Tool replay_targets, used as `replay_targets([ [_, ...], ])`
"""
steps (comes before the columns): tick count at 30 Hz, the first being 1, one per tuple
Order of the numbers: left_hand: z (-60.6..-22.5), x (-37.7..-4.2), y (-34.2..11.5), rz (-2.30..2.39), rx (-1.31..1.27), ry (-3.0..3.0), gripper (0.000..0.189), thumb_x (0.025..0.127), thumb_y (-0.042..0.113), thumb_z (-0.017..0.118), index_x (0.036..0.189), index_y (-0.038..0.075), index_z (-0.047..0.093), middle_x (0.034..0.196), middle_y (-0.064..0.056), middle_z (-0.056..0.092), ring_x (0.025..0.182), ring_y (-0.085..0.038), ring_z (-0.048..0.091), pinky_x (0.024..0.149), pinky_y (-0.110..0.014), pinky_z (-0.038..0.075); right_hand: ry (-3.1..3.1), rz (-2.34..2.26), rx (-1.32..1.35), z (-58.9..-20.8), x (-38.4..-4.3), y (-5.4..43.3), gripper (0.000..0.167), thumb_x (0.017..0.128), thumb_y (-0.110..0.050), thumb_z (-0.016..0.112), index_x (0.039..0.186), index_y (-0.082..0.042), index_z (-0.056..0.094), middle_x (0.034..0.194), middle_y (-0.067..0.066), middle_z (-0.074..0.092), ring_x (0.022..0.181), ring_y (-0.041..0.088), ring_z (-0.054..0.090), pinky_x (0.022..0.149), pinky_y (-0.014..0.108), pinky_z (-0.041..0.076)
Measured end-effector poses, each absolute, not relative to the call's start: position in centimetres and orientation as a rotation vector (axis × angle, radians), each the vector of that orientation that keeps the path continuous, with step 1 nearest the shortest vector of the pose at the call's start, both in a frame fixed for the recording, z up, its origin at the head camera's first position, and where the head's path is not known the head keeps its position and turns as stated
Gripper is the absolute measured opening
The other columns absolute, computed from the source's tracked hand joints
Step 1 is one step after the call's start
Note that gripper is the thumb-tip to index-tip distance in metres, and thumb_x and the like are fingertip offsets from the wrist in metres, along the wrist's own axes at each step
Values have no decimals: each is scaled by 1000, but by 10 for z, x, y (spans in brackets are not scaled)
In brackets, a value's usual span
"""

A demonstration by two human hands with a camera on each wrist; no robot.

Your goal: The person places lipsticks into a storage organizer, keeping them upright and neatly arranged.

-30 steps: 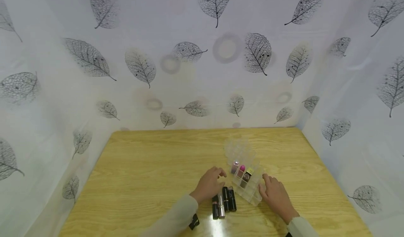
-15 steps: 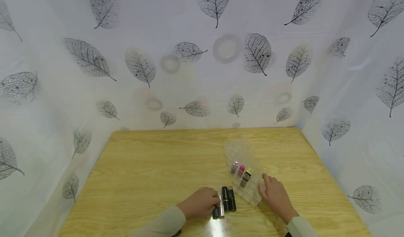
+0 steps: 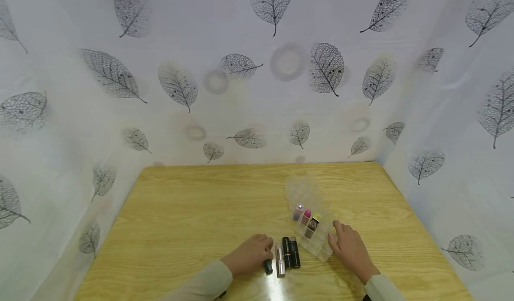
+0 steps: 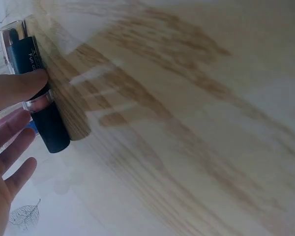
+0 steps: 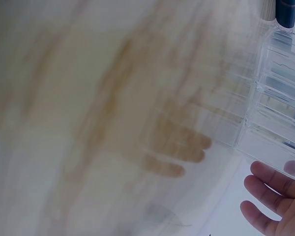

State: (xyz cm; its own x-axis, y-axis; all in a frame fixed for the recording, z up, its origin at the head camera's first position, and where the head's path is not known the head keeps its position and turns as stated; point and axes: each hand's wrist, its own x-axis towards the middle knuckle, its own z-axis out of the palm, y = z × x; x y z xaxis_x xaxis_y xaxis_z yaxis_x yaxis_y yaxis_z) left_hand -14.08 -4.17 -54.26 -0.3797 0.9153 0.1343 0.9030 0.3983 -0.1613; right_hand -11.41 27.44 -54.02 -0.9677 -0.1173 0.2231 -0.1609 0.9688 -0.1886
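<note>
Head view: left hand (image 3: 246, 254) with a black lipstick (image 3: 267, 268) near three other tubes (image 3: 287, 253) on the table (image 3: 192, 207), right hand (image 3: 351, 250) beside a clear organizer (image 3: 318, 244); left wrist: fingers pinch the lipstick; right wrist: fingers apart at the organizer's edge

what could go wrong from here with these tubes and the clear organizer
The dark tube is pinched between thumb and fingers of the left hand, so it might slip and roll. The silver tube lies close by and could get knocked. The right hand is at the edge of the clear organizer; a push might shift it.
</note>
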Motion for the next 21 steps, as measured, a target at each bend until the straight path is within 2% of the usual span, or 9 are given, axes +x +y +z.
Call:
replay_targets([
  [3, -545, -142, -45, 20, -1585, -2522, 8, 79, 30, 70, 87, 29, 67, 91, 11, 58, 85, -3, 52, 89, -24, 47, -2905, 308, 209, -541, -114, 275, 31, 91, -22, 55, 111, 1, 52, 70, 1, 52, 64, 17, 49, 60, 40, 44],
  [9, -542, -144, -49, -306, -1470, -2772, 10, 83, 29, 67, 88, 23, 62, 78, 14, 54, 68, 1, 45, 69, -16, 44, -2902, 306, 210, -541, -113, 274, 31, 91, -22, 54, 111, 1, 52, 71, 2, 53, 65, 18, 50, 62, 43, 46],
  [12, -537, -147, -50, -490, -1352, -2813, 14, 83, 29, 69, 92, 20, 64, 82, 12, 57, 69, 2, 46, 65, -13, 44, -2908, 305, 209, -540, -113, 274, 31, 92, -22, 54, 111, 1, 52, 71, 2, 53, 65, 18, 50, 62, 43, 46],
  [17, -525, -151, -51, -815, -1132, -2782, 19, 83, 26, 71, 98, 17, 64, 89, 9, 62, 76, 3, 53, 68, -14, 49, -2922, 307, 213, -536, -112, 272, 32, 92, -22, 53, 112, 3, 51, 72, 3, 54, 66, 19, 50, 63, 44, 47],
  [21, -509, -152, -49, -1174, -964, -2664, 19, 83, 20, 71, 100, 15, 63, 92, 5, 65, 79, -2, 59, 74, -25, 54, -2922, 310, 216, -535, -112, 272, 32, 92, -22, 53, 112, 3, 51, 72, 4, 54, 65, 18, 50, 63, 44, 46],
])
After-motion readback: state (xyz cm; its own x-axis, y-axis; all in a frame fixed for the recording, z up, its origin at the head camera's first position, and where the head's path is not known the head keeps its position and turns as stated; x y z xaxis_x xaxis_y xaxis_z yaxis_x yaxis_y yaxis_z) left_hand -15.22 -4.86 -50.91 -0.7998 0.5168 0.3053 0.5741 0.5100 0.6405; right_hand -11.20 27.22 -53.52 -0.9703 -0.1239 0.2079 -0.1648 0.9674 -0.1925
